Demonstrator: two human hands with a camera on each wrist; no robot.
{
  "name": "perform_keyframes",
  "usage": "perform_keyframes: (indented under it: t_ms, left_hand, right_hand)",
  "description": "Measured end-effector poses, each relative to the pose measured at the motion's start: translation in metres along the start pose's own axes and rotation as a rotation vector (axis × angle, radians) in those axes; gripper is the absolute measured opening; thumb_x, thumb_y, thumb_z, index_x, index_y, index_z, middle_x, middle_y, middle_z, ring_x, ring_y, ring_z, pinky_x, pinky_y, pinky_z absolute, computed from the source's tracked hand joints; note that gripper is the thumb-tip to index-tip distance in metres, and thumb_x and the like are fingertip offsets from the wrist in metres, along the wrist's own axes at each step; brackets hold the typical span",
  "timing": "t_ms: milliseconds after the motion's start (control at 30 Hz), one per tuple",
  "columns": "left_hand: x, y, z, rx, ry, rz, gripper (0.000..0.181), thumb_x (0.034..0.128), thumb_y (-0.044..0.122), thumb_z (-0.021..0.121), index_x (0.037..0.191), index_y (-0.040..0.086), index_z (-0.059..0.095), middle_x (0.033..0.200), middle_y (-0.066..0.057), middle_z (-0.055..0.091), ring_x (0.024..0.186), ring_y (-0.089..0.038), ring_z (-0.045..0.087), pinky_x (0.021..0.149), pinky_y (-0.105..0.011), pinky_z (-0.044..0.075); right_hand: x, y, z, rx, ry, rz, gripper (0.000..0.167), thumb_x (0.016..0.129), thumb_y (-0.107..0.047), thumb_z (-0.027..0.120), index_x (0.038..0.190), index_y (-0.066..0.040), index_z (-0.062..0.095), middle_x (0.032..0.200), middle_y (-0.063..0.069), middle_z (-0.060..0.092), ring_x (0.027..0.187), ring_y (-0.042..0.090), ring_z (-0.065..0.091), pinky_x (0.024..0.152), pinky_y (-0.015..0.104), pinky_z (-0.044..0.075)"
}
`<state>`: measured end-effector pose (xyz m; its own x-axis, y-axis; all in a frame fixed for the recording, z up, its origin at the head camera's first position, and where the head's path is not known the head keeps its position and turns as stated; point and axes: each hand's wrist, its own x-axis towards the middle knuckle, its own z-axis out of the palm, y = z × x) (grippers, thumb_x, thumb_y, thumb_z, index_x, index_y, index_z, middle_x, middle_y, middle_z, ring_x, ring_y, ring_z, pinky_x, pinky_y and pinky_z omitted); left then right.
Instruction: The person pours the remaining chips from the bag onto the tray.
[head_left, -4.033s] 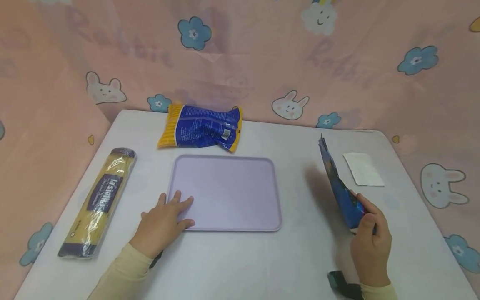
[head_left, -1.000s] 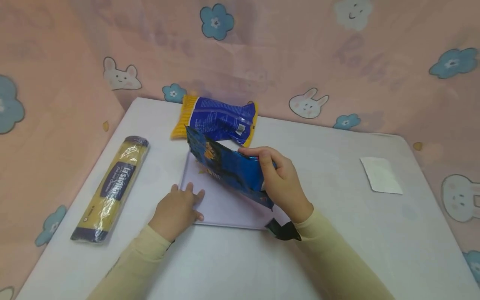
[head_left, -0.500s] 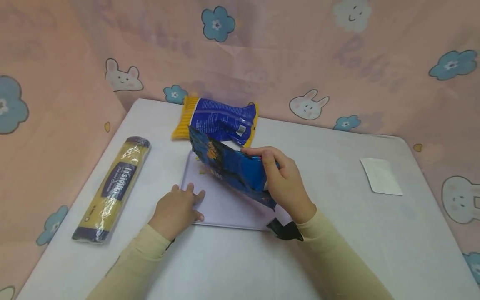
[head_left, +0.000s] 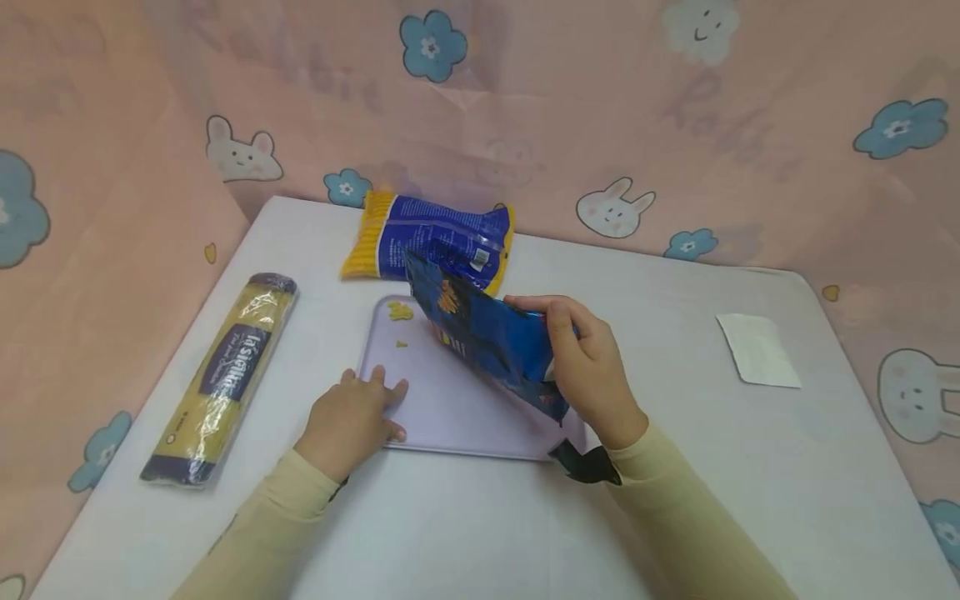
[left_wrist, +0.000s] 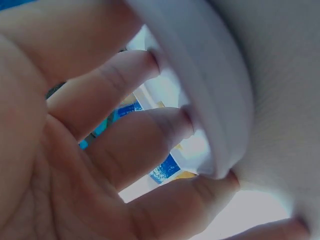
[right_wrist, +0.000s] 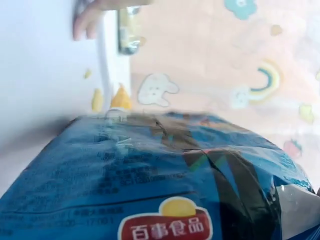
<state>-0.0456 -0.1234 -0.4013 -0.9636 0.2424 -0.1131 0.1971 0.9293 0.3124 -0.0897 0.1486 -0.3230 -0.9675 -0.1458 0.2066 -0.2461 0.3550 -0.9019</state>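
My right hand (head_left: 592, 362) grips a blue snack bag (head_left: 491, 342) by its near right end. The bag is tilted above the pale purple tray (head_left: 465, 433), its far left end toward the tray's back left. Small yellow snack pieces (head_left: 401, 311) lie in the tray's back left corner, with a smaller bit nearer the middle. With fingers spread, my left hand (head_left: 348, 421) rests on the tray's front left corner. In the left wrist view its fingers (left_wrist: 135, 140) touch the tray's rim (left_wrist: 215, 90). Printed blue film of the bag (right_wrist: 125, 165) fills the lower right wrist view.
A long clear pack of spaghetti (head_left: 221, 383) lies on the left of the white table (head_left: 675, 525). Behind the tray is a blue and yellow bag (head_left: 435, 237). A white square packet (head_left: 759, 350) lies at right. Patterned pink cloth (head_left: 517, 108) stands behind.
My right hand has brought the snack bag left from the table's right side to above the tray, then slightly back right. Yellow pieces now show on the tray. My left hand stays on its corner.
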Motion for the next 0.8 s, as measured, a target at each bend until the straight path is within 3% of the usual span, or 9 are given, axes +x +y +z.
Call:
perform_keyframes:
  t_ms: [167,300,433,533,800]
  left_hand:
    - [0.001,0.0,-0.001,0.005,0.002,0.008,0.063,0.0769,0.034,0.093,0.132,0.01,0.076,0.137,-0.028,0.064,0.091,-0.043,0.062,0.059,-0.047,0.054]
    - [0.001,0.0,-0.001,-0.004,-0.018,-0.004,0.063,0.0777,0.034,0.093,0.134,0.01,0.075,0.138,-0.028,0.063,0.092,-0.043,0.062,0.06,-0.047,0.054]
    - [0.001,0.0,0.0,-0.015,-0.014,-0.001,0.062,0.0779,0.033,0.093,0.133,0.01,0.076,0.139,-0.029,0.063,0.096,-0.045,0.062,0.063,-0.049,0.055]
    - [0.0,0.0,0.0,-0.012,-0.007,0.001,0.061,0.0779,0.033,0.093,0.132,0.01,0.076,0.139,-0.029,0.063,0.098,-0.047,0.062,0.063,-0.05,0.055]
    - [-0.001,-0.002,0.002,-0.008,0.007,0.008,0.061,0.0773,0.032,0.093,0.132,0.01,0.077,0.136,-0.028,0.065,0.093,-0.045,0.062,0.06,-0.048,0.054]
  right_hand:
    - [0.005,0.014,0.002,0.008,-0.027,0.095,0.055,0.115,-0.048,0.035,0.137,-0.011,0.07,0.142,0.002,0.066,0.138,0.026,0.052,0.111,0.064,0.041]
    - [0.007,0.021,0.005,-0.008,-0.075,0.087,0.05,0.114,-0.048,0.04,0.137,-0.013,0.07,0.142,-0.001,0.066,0.136,0.024,0.054,0.107,0.063,0.046]
    - [0.007,0.024,0.009,0.011,-0.108,0.044,0.032,0.112,-0.032,0.057,0.135,-0.014,0.071,0.139,-0.003,0.067,0.133,0.019,0.055,0.106,0.056,0.049]
    - [0.007,0.026,0.011,0.02,-0.145,0.023,0.03,0.108,-0.024,0.066,0.136,-0.016,0.071,0.139,-0.004,0.067,0.132,0.017,0.056,0.105,0.052,0.049]
    - [0.006,0.028,0.012,0.001,-0.171,0.027,0.032,0.108,-0.025,0.065,0.138,-0.019,0.073,0.142,-0.003,0.067,0.132,0.019,0.058,0.105,0.054,0.049]
